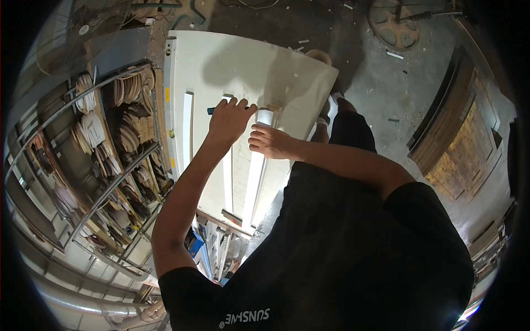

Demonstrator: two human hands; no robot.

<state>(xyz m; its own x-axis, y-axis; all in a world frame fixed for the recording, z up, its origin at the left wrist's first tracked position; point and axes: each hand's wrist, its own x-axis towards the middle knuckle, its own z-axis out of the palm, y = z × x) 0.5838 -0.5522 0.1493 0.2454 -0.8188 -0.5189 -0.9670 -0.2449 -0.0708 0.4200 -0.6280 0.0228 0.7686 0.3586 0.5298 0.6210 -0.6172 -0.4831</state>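
My left hand [231, 120] is closed, knuckles up, around a dark-handled tool [211, 111]. Only a short dark end sticks out to its left; its kind is hidden by the fingers. Just to the right and nearer to me, my right hand [269, 142] has its fingers wrapped over a long white strip [254, 185] close to its far end. That strip lies lengthwise on a pale worktable [187, 52]. A second white strip [228, 176] runs under and past my left hand, and another white strip [188, 127] lies further left.
A spirit level [170, 99] lies along the table's left edge. Beyond it, a metal-framed rack [118, 118] holds many curved wooden pieces. A mesh fan [83, 30] stands at the far left. Wooden boards [458, 143] lean at the right, and scraps dot the concrete floor [386, 105].
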